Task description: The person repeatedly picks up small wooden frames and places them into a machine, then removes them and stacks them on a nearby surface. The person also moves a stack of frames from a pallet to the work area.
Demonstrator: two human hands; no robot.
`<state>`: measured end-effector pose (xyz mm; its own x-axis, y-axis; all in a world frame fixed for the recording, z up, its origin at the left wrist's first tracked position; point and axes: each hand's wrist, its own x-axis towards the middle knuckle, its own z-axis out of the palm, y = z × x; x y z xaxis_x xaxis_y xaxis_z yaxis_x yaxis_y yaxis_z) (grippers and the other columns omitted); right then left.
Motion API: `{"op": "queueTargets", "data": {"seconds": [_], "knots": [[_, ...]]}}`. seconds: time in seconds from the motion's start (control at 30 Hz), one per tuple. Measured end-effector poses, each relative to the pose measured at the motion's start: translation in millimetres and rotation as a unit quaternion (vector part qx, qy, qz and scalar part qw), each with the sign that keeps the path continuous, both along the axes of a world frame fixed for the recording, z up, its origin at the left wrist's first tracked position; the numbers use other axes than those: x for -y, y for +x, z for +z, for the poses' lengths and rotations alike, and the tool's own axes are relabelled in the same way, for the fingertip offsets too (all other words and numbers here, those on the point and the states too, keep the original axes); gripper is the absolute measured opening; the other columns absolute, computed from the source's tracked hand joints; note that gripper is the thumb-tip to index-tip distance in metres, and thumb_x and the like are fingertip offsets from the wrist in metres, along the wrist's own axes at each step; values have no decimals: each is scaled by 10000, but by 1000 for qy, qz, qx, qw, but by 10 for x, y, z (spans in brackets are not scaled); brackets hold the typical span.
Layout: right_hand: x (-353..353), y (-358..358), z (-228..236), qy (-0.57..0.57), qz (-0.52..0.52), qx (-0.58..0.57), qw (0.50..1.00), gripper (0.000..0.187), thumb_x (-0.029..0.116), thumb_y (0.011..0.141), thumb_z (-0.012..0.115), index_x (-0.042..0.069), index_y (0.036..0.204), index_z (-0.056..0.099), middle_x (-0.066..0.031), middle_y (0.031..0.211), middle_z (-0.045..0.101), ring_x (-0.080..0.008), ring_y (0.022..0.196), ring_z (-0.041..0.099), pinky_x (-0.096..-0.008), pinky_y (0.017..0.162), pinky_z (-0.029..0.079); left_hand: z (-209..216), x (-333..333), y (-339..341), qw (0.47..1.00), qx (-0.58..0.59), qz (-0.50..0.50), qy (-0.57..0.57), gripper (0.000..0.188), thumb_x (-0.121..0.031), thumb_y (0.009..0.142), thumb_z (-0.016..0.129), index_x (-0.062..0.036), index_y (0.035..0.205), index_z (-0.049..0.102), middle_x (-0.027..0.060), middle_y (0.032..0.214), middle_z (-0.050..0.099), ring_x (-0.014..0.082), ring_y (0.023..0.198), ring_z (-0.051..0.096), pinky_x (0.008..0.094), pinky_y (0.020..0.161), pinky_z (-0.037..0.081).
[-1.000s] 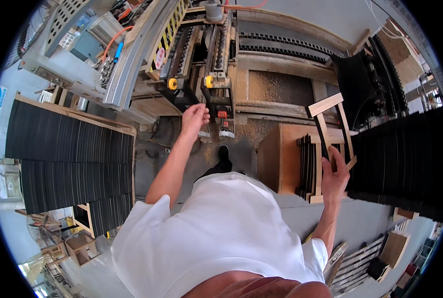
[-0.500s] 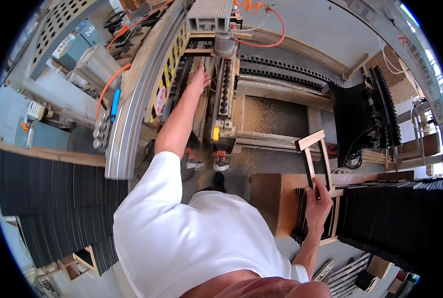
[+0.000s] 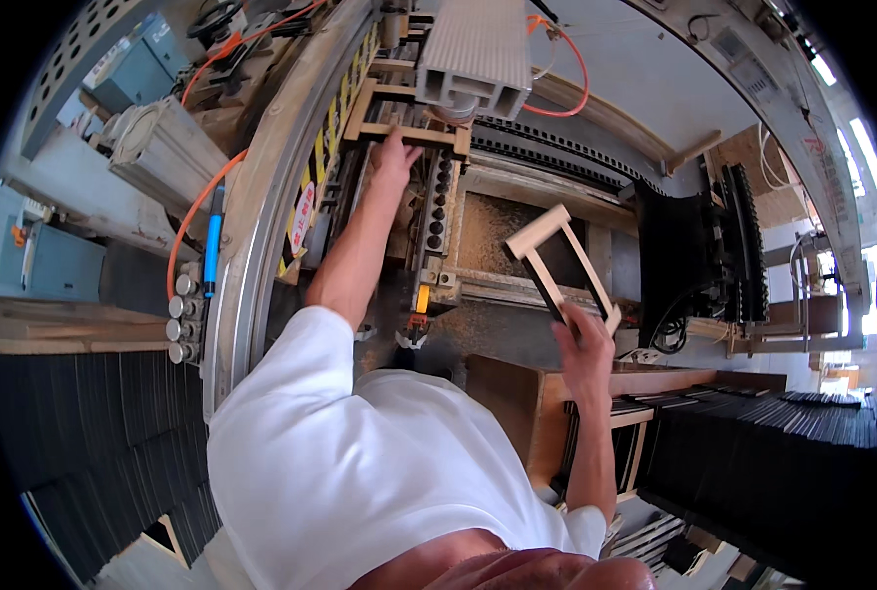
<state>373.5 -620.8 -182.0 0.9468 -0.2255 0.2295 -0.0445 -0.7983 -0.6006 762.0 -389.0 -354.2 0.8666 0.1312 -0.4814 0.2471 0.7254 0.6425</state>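
Right hand: I see the right hand (image 3: 584, 344) with its fingers clamped on the lower end of a pale wooden frame (image 3: 539, 232), palm and grip partly turned from me
Held frame: tilted in the air over the sawdust (image 3: 497, 221) of the machine bed, dark along its inner edges; its lower corner is partly covered by the hand
Left hand: the left hand (image 3: 393, 157) reaches up to the near rail of a second frame (image 3: 434, 135); I cannot tell whether its fingers are closed on that rail or only touching it
Second frame: lies across the machine's rails, its far right part hidden from me by the ribbed metal beam (image 3: 475, 54)
Clamp area: a metal cylinder (image 3: 455, 110) shows only in part below the beam; I cannot make out its contact with the wood
Right side: the right forearm cuts across more frames (image 3: 631, 418) by the brown wooden box (image 3: 505, 393); their number is unreadable to me
Dark stacks: the right stack (image 3: 753, 452) and left stack (image 3: 114, 423) both fade into the black fisheye rim
Footing: the shoes are too dark to separate from the floor
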Motion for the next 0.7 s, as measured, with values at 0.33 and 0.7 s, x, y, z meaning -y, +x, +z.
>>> {"op": "queueTargets", "data": {"seconds": [0.33,0.7], "knots": [[-783,1988,-519,-122,340,149,921,257,116,736,691,103,992,667,-58,948,683,-271,902,602,-396,798,466,-16,-375,-1748,978,137,-135,-85,247,-65,859,541,-31,1103,561,96,1066,625,245,1020,595,423,953,448],[-927,2405,-848,-161,409,170,882,328,122,715,707,82,1024,606,-103,838,645,-293,826,605,-420,751,455,93,-192,-2012,990,119,-15,-69,228,-97,940,531,-16,1153,517,126,1144,578,242,1051,568,408,969,450]]}}
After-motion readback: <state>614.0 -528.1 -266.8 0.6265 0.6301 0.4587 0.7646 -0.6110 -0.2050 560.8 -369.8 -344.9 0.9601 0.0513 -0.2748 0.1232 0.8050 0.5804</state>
